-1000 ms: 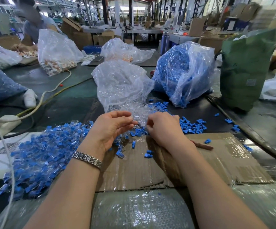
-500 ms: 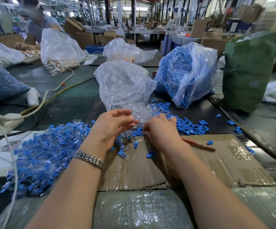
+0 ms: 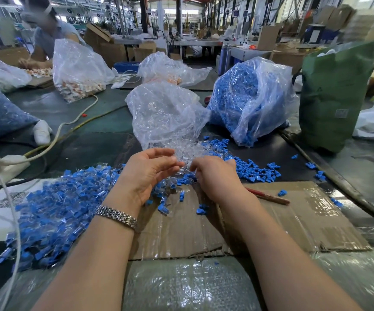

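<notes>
My left hand (image 3: pixel 150 173) is turned palm to the right, its fingers loosely extended, and the fingertips touch the clear plastic pieces (image 3: pixel 186 153) spilled from the mouth of a clear bag (image 3: pixel 165 113). Close beside it, my right hand (image 3: pixel 215 176) shows its back, with the fingers curled down into the same clear pieces and pinching one; the fingertips are mostly hidden. Loose blue caps (image 3: pixel 255 171) lie to the right of my hands. A big heap of assembled blue-and-clear parts (image 3: pixel 53 212) lies to the left. Both forearms rest over a taped cardboard sheet (image 3: pixel 293 218).
A bag of blue caps (image 3: pixel 248 97) and a green sack (image 3: pixel 331 97) stand at the back right. A red pencil (image 3: pixel 269 197) lies on the cardboard. White and yellow cables (image 3: pixel 69 129) cross the left of the table. Another person (image 3: pixel 49 34) works at the far left among other bags.
Both hands have moved a little forward into the clear pieces, and my right hand has closed in on my left. The piles and bags have not moved.
</notes>
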`<state>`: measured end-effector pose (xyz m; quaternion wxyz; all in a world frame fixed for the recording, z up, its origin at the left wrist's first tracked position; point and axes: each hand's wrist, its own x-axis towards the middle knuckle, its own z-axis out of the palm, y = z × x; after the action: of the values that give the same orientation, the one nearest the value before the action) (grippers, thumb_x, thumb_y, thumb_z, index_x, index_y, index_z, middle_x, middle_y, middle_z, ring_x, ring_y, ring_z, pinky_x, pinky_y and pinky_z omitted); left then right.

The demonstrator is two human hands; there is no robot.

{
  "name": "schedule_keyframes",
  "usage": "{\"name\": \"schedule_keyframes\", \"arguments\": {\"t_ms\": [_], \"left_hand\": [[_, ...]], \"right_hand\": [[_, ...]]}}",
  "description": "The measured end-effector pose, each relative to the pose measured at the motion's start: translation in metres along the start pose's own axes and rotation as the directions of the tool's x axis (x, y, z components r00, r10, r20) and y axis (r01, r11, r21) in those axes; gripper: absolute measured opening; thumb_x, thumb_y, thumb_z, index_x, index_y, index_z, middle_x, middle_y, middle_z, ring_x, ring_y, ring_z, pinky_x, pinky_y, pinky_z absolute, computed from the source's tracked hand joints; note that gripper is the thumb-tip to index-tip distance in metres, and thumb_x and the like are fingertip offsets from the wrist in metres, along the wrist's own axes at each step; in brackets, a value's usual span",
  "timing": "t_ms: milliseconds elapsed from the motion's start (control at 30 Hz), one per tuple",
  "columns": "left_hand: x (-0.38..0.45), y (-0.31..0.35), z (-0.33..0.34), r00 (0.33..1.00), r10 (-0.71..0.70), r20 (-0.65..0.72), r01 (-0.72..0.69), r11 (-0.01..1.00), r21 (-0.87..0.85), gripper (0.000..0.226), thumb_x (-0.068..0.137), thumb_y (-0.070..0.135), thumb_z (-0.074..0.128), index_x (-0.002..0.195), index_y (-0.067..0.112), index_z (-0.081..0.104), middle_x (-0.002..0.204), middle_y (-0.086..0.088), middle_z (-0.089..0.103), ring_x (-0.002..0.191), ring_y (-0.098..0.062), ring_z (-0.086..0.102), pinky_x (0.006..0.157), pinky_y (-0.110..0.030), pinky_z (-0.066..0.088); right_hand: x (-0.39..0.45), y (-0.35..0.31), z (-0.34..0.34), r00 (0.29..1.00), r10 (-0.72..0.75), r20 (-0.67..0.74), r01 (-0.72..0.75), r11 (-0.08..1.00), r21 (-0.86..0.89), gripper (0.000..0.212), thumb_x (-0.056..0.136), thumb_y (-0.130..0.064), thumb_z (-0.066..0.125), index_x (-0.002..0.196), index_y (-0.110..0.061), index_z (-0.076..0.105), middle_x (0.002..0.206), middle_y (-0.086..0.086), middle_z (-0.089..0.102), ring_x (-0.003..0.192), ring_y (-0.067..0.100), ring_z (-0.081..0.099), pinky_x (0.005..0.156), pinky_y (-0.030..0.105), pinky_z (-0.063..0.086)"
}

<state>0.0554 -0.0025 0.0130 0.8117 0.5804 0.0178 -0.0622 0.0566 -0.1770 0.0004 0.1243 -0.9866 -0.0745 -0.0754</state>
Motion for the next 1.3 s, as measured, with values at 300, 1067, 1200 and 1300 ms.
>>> {"name": "schedule_keyframes", "arguments": {"t_ms": [300, 1067, 1200, 1300], "left_hand": [[-0.002, 0.003, 0.003, 0.999, 0.029, -0.035, -0.029, 1.000, 0.001, 0.024, 0.088, -0.008, 0.069, 0.112, -0.007, 0.066, 0.098, -0.025, 0.074, 0.088, -0.028, 0.077, 0.071, -0.024, 0.062], [-0.005, 0.004, 0.004, 0.986, -0.071, 0.151, 0.095, 0.983, -0.154, 0.027, 0.071, -0.004, 0.076, 0.097, -0.001, 0.069, 0.096, -0.022, 0.076, 0.092, -0.029, 0.076, 0.072, -0.023, 0.060], [-0.008, 0.005, 0.007, 0.985, -0.067, 0.159, 0.085, 0.990, -0.109, 0.034, 0.072, -0.001, 0.076, 0.105, -0.002, 0.069, 0.099, -0.022, 0.076, 0.095, -0.029, 0.076, 0.073, -0.023, 0.060], [-0.009, 0.005, 0.008, 0.980, -0.066, 0.186, 0.084, 0.992, -0.091, 0.036, 0.074, -0.002, 0.075, 0.110, -0.004, 0.070, 0.105, -0.023, 0.075, 0.098, -0.029, 0.076, 0.074, -0.023, 0.060]], "right_hand": [[-0.002, -0.014, 0.006, 0.980, -0.184, 0.074, 0.190, 0.978, -0.084, 0.025, 0.102, -0.037, 0.051, 0.122, -0.038, 0.067, 0.121, -0.008, 0.058, 0.116, 0.020, 0.042, 0.095, 0.046, 0.027], [-0.011, 0.016, -0.037, 0.985, 0.044, -0.169, 0.135, 0.421, 0.897, 0.008, 0.090, -0.007, 0.073, 0.097, -0.009, 0.076, 0.084, 0.002, 0.078, 0.085, 0.014, 0.076, 0.079, 0.016, 0.055], [-0.013, 0.014, -0.038, 0.981, 0.002, -0.193, 0.164, 0.513, 0.842, 0.012, 0.088, -0.008, 0.075, 0.096, -0.016, 0.076, 0.084, -0.001, 0.078, 0.085, 0.013, 0.076, 0.085, 0.025, 0.058], [-0.015, 0.013, -0.038, 0.972, 0.012, -0.233, 0.181, 0.592, 0.785, 0.009, 0.084, -0.013, 0.080, 0.089, -0.019, 0.076, 0.081, -0.005, 0.076, 0.081, 0.009, 0.073, 0.083, 0.024, 0.058]]}}
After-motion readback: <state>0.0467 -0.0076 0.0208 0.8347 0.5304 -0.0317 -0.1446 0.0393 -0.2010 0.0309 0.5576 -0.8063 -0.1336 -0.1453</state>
